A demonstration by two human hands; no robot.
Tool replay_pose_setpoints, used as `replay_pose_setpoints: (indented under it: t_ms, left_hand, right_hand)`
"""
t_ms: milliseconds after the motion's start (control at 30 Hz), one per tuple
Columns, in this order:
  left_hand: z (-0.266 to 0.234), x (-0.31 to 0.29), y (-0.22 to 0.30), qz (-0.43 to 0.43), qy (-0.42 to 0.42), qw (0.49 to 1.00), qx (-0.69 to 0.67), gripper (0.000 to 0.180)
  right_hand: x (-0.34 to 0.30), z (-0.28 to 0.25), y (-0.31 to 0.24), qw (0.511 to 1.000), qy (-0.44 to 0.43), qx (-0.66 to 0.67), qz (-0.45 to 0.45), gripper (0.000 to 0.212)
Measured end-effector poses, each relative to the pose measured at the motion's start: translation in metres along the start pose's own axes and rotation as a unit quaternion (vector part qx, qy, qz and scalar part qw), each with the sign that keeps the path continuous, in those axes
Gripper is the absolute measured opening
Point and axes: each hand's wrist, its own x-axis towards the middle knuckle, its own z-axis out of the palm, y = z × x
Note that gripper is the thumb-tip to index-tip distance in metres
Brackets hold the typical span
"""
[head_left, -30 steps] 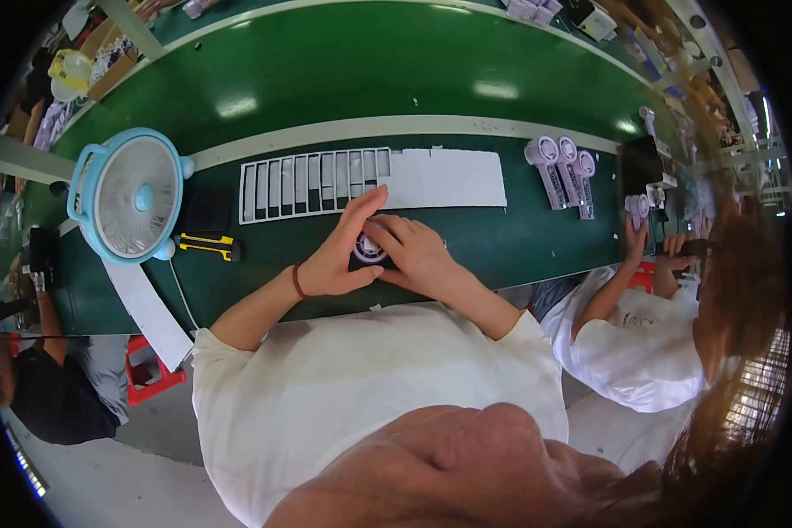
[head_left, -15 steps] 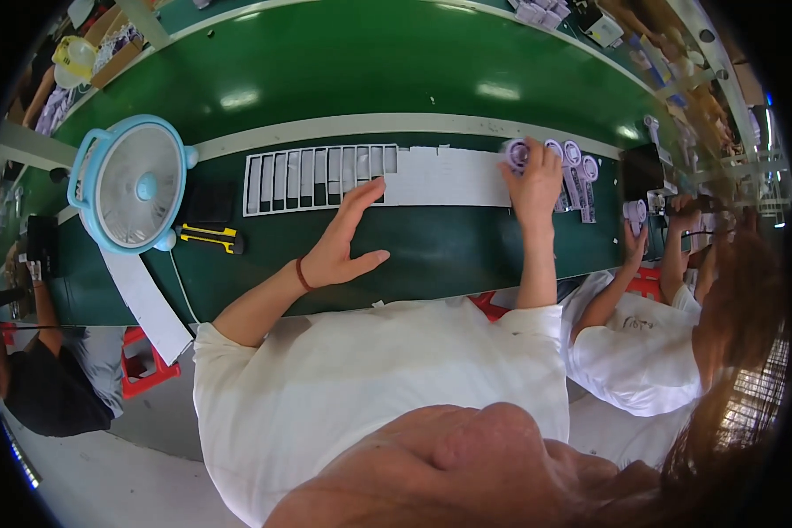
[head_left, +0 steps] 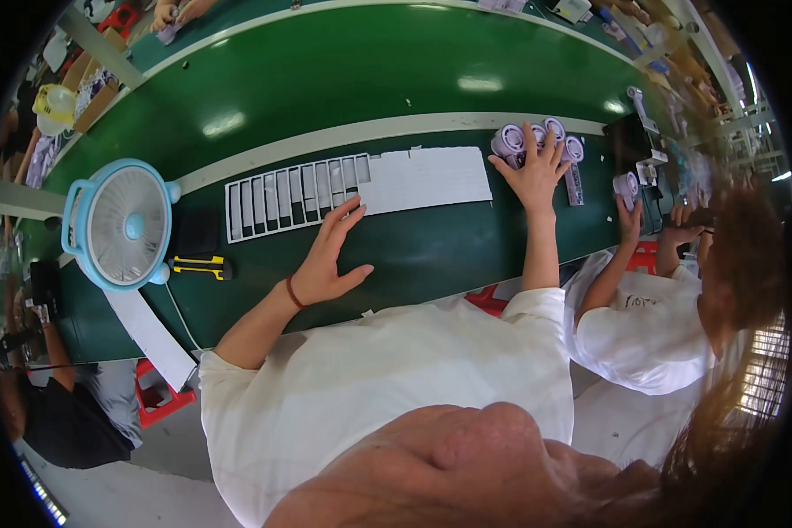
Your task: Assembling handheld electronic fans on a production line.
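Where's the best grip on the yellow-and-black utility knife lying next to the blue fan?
Judging by its pose, take the utility knife across the middle of its long yellow body, pinching the two long sides from above. It lies flat on the green table with its length running left-right, and the blue fan crowds its left end, so coming straight down looks easiest.

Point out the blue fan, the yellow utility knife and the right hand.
blue fan (head_left: 125, 225), head view, centre of its grille
yellow utility knife (head_left: 199, 266), head view, its yellow body
right hand (head_left: 531, 172), head view, back of the hand
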Motion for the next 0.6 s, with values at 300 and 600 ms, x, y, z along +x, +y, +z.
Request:
replay_pose_setpoints:
  t_ms: [300,600]
  left_hand:
    - [0.003,0.008,0.000,-0.011,-0.023,0.999,0.019,0.088]
    - [0.003,0.008,-0.001,-0.019,-0.025,0.999,0.023,0.088]
  right_hand:
    - [0.012,-0.009,-0.015,0.996,-0.024,-0.057,0.059,0.118]
    - [-0.009,-0.008,0.085,0.982,0.048,-0.083,0.164,0.057]
